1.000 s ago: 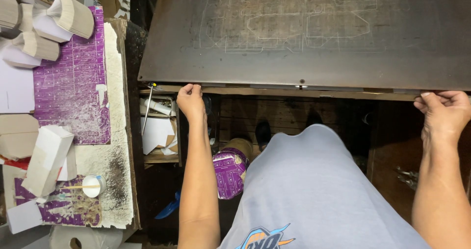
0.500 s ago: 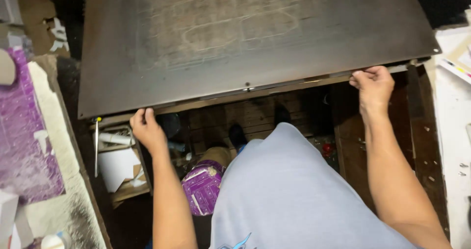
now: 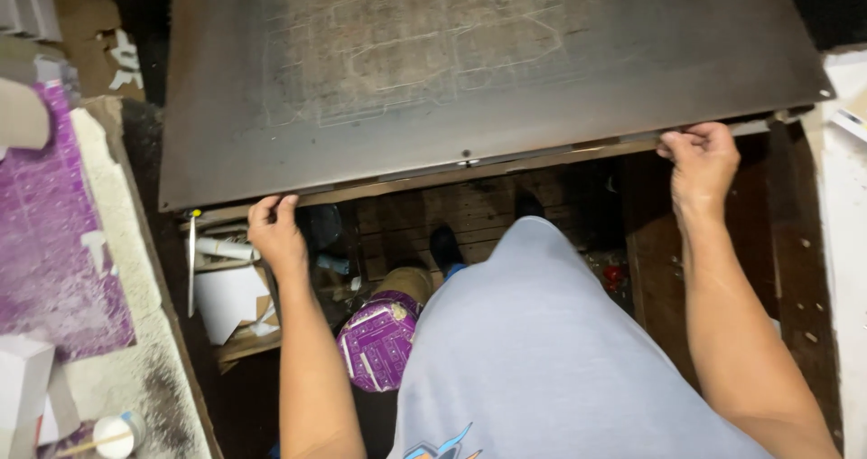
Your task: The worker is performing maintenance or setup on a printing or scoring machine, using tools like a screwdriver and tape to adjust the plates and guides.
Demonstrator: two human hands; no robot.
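Board (image 3: 488, 70) edge steeper than before, both hands in unchanged grip.

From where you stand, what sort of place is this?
Probably a craft workshop. Both hands grip a big dark board scored with cut outlines; purple patterned sheet lies on a worktable, and a purple roll sits on the floor.

Below me lies a dim, worn brown wooden plank floor (image 3: 470, 208); on my left stands a pale desk (image 3: 135, 369) under a purple patterned sheet (image 3: 45, 260).
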